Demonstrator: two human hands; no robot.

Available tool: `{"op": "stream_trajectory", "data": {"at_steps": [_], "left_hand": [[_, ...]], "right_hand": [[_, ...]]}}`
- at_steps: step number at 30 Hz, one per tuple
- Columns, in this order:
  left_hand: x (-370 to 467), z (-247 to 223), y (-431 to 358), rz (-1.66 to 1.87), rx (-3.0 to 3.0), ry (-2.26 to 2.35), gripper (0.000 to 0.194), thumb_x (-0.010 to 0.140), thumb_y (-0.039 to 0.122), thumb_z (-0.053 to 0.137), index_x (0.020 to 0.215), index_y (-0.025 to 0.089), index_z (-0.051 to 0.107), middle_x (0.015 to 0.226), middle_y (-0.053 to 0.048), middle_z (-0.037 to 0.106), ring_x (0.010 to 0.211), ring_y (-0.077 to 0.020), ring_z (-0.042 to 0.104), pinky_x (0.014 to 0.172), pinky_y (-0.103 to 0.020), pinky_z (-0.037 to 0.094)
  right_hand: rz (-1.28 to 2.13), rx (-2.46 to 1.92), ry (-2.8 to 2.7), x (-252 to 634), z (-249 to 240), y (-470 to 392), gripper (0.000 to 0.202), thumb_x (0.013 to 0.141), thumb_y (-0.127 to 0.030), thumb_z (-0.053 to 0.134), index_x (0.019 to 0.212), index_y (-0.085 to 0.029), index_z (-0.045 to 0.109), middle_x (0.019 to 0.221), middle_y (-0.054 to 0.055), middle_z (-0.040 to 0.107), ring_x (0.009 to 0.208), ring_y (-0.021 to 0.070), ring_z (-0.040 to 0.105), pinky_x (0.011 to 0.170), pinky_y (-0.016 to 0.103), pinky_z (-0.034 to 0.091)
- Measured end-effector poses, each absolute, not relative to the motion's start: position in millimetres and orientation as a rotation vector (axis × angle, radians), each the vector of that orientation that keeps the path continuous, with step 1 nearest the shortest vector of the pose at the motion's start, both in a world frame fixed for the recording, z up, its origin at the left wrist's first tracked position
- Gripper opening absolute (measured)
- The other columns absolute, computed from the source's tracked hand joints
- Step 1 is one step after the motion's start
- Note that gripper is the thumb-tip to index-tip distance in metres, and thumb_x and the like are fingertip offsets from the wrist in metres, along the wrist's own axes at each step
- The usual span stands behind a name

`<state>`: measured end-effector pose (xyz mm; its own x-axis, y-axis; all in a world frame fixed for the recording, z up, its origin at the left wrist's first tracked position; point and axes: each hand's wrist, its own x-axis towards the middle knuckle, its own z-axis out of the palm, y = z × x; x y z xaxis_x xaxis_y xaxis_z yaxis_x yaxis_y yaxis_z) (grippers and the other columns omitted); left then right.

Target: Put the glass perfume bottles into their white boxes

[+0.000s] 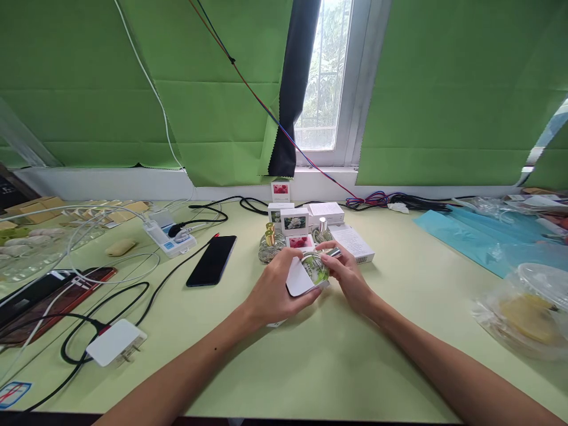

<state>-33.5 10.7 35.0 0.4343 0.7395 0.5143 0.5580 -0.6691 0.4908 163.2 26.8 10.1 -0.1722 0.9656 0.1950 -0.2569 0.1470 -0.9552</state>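
My left hand (277,287) is wrapped round a small white box (298,277). At the box's right end shows a round glass bottle (316,267) with a green floral picture, and the silver cap (333,253) points up to the right. The fingers of my right hand (344,269) close on the bottle near its cap. Just behind my hands stand a glass bottle with a gold cap (270,244), another with a silver cap (322,229), and several white boxes with flower pictures, one showing white flowers (294,222).
A black phone (212,261), a power strip (171,238), a white charger (116,342) and tangled cables lie left on the pale green table (346,367). Blue plastic sheeting (465,236) and a clear plastic container (528,316) are on the right. A window is behind.
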Motion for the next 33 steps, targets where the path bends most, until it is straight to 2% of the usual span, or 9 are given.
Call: {"op": "stream_trajectory", "data": {"at_steps": [11,16,21,28,33], "left_hand": [[-29,40,7,0.972,2.438,1.133,0.060,0.086,0.046,0.071,0.134,0.025,0.042,0.129,-0.011,0.060,0.114,-0.0299,0.063,0.090,-0.042,0.053],[-29,42,4,0.863,2.492,1.136,0.065,0.085,0.046,0.070,0.138,0.026,0.037,0.133,-0.014,0.055,0.122,-0.0340,0.057,0.089,-0.047,0.055],[-30,43,2,0.795,2.488,1.153,0.067,0.084,0.043,0.069,0.140,0.029,0.035,0.133,-0.013,0.052,0.122,-0.0339,0.055,0.087,-0.048,0.056],[-30,43,-1,0.758,2.461,1.168,0.073,0.082,0.040,0.071,0.143,0.031,0.033,0.136,-0.013,0.051,0.123,-0.0345,0.054,0.093,-0.051,0.054],[-27,42,-2,0.806,2.366,1.176,0.075,0.079,0.035,0.073,0.143,0.031,0.034,0.138,-0.012,0.052,0.117,-0.0318,0.060,0.091,-0.047,0.055]], "right_hand": [[1.224,-0.857,-1.203,162,15,27,0.033,0.080,-0.048,0.072,0.096,-0.021,0.064,0.065,-0.004,0.058,0.058,0.0117,0.050,0.055,0.023,0.041],[1.199,-0.861,-1.196,163,14,27,0.030,0.080,-0.047,0.072,0.094,-0.021,0.064,0.062,-0.005,0.057,0.055,0.0105,0.046,0.052,0.022,0.037],[1.158,-0.877,-1.191,164,13,27,0.028,0.081,-0.044,0.071,0.094,-0.021,0.065,0.059,-0.006,0.053,0.053,0.0098,0.043,0.050,0.022,0.033],[1.113,-0.882,-1.183,165,13,28,0.025,0.080,-0.042,0.069,0.092,-0.021,0.065,0.058,-0.006,0.051,0.052,0.0099,0.040,0.049,0.023,0.030],[1.120,-0.878,-1.167,165,13,28,0.025,0.080,-0.043,0.069,0.091,-0.021,0.064,0.058,-0.006,0.050,0.051,0.0097,0.039,0.049,0.023,0.029]]}}
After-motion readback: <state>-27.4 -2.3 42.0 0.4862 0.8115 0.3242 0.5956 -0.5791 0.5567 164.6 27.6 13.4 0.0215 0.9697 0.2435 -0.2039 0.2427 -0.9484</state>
